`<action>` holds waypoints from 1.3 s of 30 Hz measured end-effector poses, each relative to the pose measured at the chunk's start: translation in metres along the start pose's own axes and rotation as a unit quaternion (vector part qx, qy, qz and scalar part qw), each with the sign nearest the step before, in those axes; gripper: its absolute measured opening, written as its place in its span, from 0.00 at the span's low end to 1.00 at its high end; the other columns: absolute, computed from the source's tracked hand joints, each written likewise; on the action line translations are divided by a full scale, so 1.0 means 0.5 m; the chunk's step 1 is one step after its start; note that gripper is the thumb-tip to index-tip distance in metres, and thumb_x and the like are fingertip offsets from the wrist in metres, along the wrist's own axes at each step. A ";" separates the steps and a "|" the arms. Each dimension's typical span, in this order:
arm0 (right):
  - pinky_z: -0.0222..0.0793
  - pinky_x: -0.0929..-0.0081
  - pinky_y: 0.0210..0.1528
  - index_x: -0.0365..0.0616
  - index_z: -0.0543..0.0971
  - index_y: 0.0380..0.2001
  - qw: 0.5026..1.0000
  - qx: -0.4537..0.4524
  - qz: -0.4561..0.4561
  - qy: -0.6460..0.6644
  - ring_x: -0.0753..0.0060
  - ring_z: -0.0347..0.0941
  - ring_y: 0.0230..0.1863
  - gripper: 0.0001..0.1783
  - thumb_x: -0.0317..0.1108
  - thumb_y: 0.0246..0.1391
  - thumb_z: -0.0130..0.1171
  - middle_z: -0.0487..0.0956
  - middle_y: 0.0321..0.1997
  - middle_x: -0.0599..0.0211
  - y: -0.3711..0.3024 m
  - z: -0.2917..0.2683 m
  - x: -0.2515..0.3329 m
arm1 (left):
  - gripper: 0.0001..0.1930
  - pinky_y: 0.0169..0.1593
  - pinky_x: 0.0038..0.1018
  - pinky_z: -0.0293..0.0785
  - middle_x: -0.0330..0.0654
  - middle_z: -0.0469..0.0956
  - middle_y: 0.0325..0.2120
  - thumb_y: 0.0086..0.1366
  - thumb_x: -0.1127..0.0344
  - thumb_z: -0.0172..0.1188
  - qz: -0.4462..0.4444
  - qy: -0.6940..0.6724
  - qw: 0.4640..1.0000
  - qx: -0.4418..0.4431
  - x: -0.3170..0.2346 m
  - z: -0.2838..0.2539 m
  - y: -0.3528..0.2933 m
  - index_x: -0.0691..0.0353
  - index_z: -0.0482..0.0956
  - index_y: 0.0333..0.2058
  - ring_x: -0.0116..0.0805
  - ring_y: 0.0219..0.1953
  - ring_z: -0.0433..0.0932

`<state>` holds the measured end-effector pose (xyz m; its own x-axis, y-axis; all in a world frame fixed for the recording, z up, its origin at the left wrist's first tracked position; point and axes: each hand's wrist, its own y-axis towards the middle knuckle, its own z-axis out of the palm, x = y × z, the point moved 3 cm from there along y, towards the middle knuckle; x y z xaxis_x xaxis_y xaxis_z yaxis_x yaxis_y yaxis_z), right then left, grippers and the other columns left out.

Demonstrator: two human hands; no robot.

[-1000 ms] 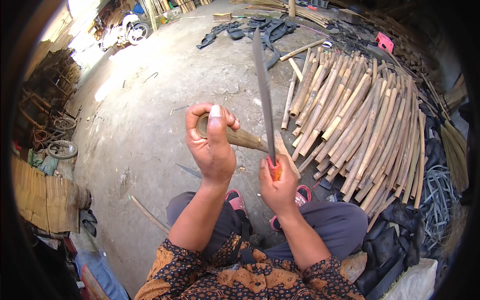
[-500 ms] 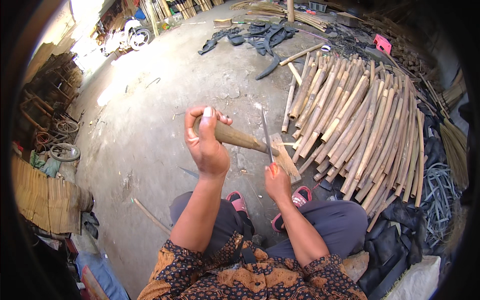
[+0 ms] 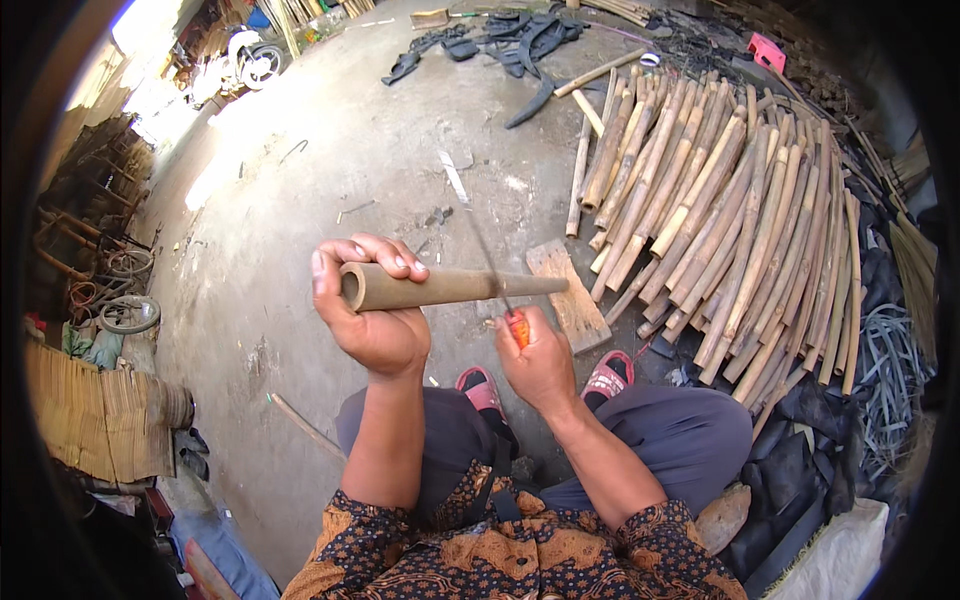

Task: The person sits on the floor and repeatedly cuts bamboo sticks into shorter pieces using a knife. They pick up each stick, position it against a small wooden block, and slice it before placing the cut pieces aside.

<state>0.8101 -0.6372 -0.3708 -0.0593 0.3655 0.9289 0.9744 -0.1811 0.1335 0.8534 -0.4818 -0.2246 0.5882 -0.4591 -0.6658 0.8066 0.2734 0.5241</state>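
Note:
My left hand [image 3: 372,338] is closed round the near end of a bamboo pole [image 3: 445,289], whose hollow mouth shows beside the palm. The pole's other end reaches over a flat wooden board [image 3: 585,322] on the ground; whether they touch I cannot tell. In my right hand [image 3: 543,368] is the orange-red handle of a knife [image 3: 517,328]. Its long, narrow blade crosses the bamboo at a joint and points up and to the left, partly blurred.
A large heap of cut bamboo poles [image 3: 720,220] lies to the right. Black rubber-like strips [image 3: 520,45] are on the concrete floor [image 3: 270,220] ahead. Split bamboo mats [image 3: 90,410] and small wheels [image 3: 130,310] stand at left. Pink sandals [image 3: 610,375] are on my feet.
My left hand has swung left and lower, so the pole's open end now faces me. The knife has moved left along the pole, its blade tilting further left.

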 end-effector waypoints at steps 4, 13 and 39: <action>0.75 0.47 0.33 0.37 0.77 0.38 0.998 -0.023 0.029 -0.050 0.33 0.81 0.34 0.17 0.43 0.63 0.61 0.82 0.29 0.40 0.003 -0.008 -0.009 | 0.25 0.40 0.34 0.73 0.42 0.71 0.25 0.80 0.45 0.37 -0.042 0.001 0.996 -0.081 0.000 -0.005 0.003 0.58 0.71 0.32 0.37 0.29 0.72; 0.74 0.47 0.34 0.37 0.77 0.37 0.998 0.005 0.038 -0.040 0.32 0.80 0.34 0.17 0.43 0.64 0.61 0.81 0.27 0.41 0.002 -0.017 0.008 | 0.35 0.38 0.31 0.68 0.40 0.69 0.26 0.77 0.33 0.35 0.015 -0.037 0.999 -0.026 0.010 0.002 -0.008 0.59 0.71 0.26 0.34 0.26 0.70; 0.72 0.49 0.30 0.38 0.78 0.37 0.996 0.051 -0.056 0.035 0.34 0.80 0.32 0.16 0.43 0.65 0.61 0.81 0.27 0.42 -0.008 0.000 0.008 | 0.37 0.33 0.33 0.71 0.41 0.70 0.21 0.76 0.34 0.31 -0.033 -0.067 0.996 0.051 0.009 -0.026 0.006 0.60 0.72 0.24 0.36 0.24 0.73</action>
<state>0.8062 -0.6347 -0.3674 -0.1813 0.3124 0.9325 0.9773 -0.0481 0.2061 0.8594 -0.4723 -0.2329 0.5159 -0.5839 -0.6269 0.8289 0.1556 0.5373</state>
